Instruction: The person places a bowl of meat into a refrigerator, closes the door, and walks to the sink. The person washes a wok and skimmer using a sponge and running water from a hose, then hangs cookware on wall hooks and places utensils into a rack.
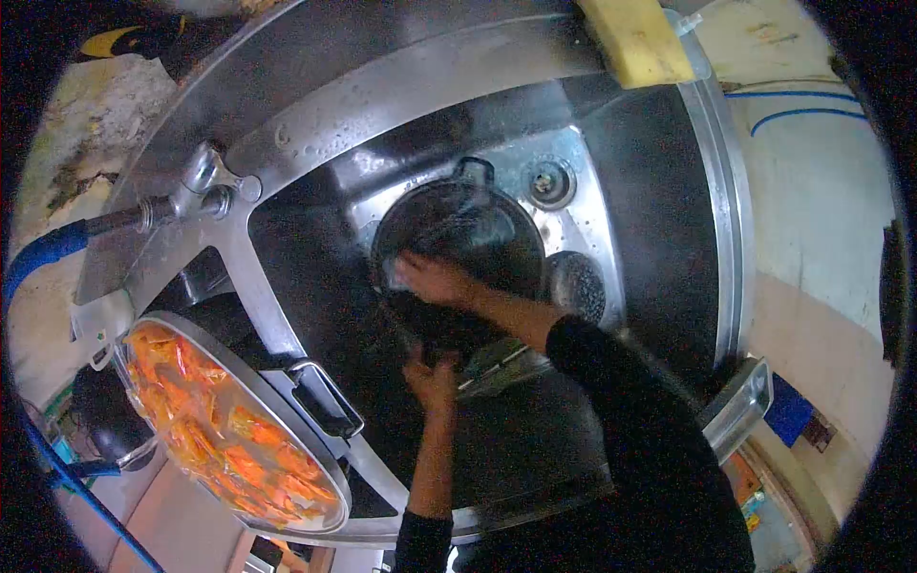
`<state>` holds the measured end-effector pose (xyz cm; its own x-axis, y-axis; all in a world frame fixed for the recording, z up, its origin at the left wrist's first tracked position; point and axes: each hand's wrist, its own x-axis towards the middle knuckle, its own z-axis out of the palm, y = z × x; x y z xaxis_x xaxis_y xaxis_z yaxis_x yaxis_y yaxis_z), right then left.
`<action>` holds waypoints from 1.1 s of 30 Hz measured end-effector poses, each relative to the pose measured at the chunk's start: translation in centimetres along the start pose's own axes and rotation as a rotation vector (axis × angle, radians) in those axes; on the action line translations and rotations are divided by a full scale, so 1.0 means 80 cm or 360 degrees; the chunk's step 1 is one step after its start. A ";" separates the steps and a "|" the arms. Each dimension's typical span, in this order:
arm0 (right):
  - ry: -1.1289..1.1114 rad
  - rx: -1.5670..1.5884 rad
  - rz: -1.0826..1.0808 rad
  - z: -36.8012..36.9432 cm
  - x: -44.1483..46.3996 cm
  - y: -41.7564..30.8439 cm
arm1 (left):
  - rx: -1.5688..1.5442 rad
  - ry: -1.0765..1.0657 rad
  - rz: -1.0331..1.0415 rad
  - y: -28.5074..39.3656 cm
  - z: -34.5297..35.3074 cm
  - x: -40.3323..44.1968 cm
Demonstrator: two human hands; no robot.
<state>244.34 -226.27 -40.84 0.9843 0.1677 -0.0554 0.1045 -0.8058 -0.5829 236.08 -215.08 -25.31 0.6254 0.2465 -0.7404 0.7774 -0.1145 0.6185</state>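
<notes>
Two bare hands are down in the steel sink (723, 215), both at the dark round pan (497, 239) on its floor. The right hand (435, 279) reaches inside, fingers bent toward the pan's left wall; whether anything is pinched under them, I cannot tell. And the left hand (435, 379) is at the near rim, thumb and fingers apart, its exact hold lost in shadow.

Nice arrangement for work inside a curved vessel, in my judgement: a firm near-rim hold would stop the pan skating on wet steel, leaving the right hand free to follow the wall with flat, even pressure. Short overlapping strokes would suit that curve, with extra care where wall meets floor. Press too hard on one side, and the pan could tip or swing.

Moving out, the pan's far handle (475, 172) points away from the person, close to the drain (549, 184). Just right of the pan sits a dark, speckled round piece (577, 286). Up left, the metal tap (203, 179) joins a blue hose (48, 250); lower left, a broad pan (341, 487) holds bright orange pieces (253, 435). A yellow block (642, 46) rests at the far edge.
</notes>
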 end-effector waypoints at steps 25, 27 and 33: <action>0.0443 0.0491 0.1092 -0.051 0.081 -0.017 | 0.0310 0.0116 0.0382 -0.041 -0.039 0.041; 0.0186 0.0466 0.0714 -0.029 0.066 -0.027 | 0.0330 0.0219 0.0384 -0.046 -0.039 0.044; -0.0305 0.0903 -0.0470 -0.049 -0.062 -0.082 | -0.0003 -0.0031 0.0256 -0.040 -0.033 0.041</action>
<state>239.31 -224.05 -33.60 0.8776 0.4757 0.0597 0.2231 -0.2952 -0.9290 235.46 -211.34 -29.06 0.7428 0.2065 -0.6369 0.6672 -0.1492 0.7298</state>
